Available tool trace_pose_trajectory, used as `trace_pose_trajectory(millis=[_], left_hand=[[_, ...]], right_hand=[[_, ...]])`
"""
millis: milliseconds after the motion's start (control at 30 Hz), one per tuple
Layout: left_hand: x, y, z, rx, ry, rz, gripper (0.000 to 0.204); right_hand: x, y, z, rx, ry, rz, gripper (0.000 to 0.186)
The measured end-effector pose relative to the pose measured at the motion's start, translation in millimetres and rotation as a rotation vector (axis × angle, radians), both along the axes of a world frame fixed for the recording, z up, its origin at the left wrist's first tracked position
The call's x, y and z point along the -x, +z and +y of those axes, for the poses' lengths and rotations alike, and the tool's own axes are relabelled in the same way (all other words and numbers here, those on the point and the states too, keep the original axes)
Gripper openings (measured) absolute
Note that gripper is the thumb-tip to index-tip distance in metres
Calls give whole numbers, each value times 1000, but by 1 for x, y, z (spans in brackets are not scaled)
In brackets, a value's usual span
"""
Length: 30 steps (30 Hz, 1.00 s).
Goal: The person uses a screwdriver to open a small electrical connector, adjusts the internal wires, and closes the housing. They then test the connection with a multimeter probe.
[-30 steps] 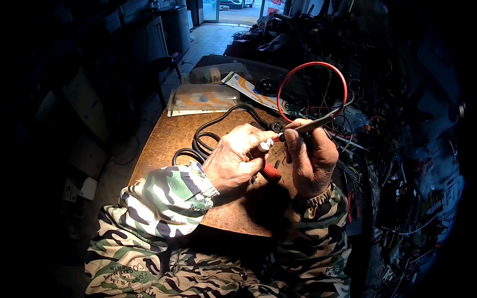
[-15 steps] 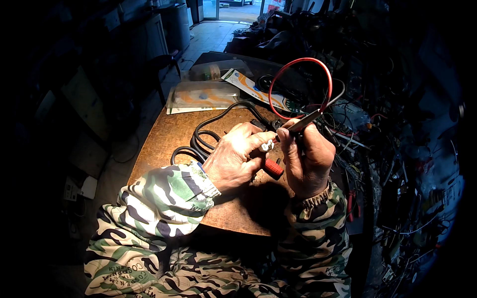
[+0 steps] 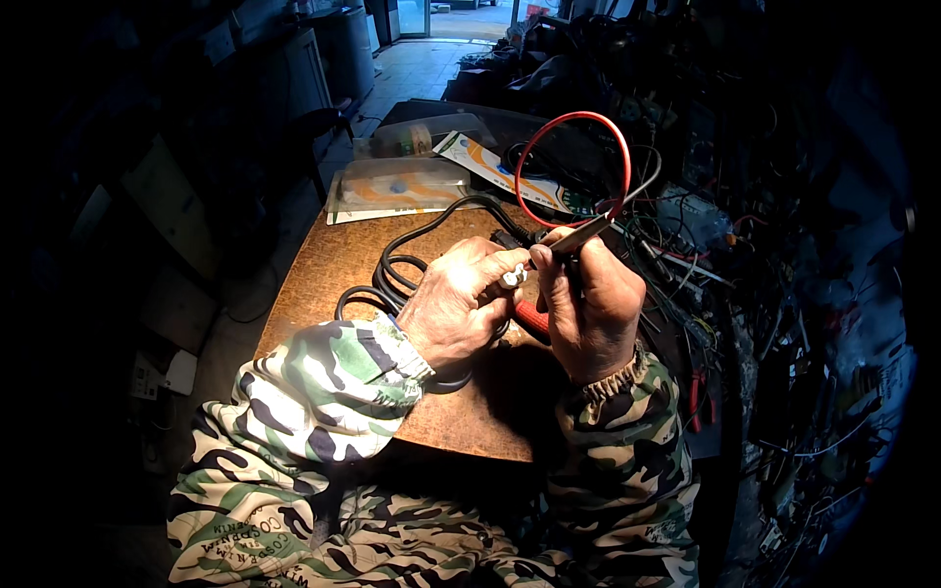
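Note:
My left hand (image 3: pixel 451 309) is closed, with a small white fitting (image 3: pixel 513 277) pinched at its fingertips. Close beside it, my right hand (image 3: pixel 598 309) grips a narrow, flat metal tool (image 3: pixel 580 234) between thumb and fingers. The tool slants up to the right; its exact kind does not show. A red wire (image 3: pixel 573 115) makes a large loop above the right hand, and a grey wire (image 3: pixel 647 179) curves near the tool's upper end. Behind the fingers, a red ribbed piece (image 3: pixel 531 317) is partly hidden. The fingertips of both hands nearly meet.
A coiled black cable (image 3: pixel 392 265) lies on the brown wooden table (image 3: pixel 314 260). Clear plastic packages (image 3: pixel 407 183) and a printed card (image 3: pixel 490 169) are toward the back. Tangled wires and parts (image 3: pixel 706 255) crowd the right side, with red-handled pliers (image 3: pixel 696 400) nearby.
Both hands have shifted slightly left, the right one more, carrying the tool and red wire loop along. The red ribbed piece is now more covered by my right hand.

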<state>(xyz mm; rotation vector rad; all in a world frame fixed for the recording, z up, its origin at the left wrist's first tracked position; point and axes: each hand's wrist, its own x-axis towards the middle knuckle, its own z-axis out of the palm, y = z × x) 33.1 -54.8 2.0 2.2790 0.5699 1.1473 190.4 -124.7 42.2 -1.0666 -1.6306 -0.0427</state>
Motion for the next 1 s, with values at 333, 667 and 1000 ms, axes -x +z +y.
trace_pose_trajectory(millis=[333,667,1000], left_hand=[[-5,3,3,439,-148,-29,18],[-9,2,1,411,-240,-58,39],[-11,9,-2,605,-214,-170,37]], right_hand=[[5,-10,9,84,56,169,9],[-4,2,21,227,177,408,15],[-19,7,11,410,302,789,18]])
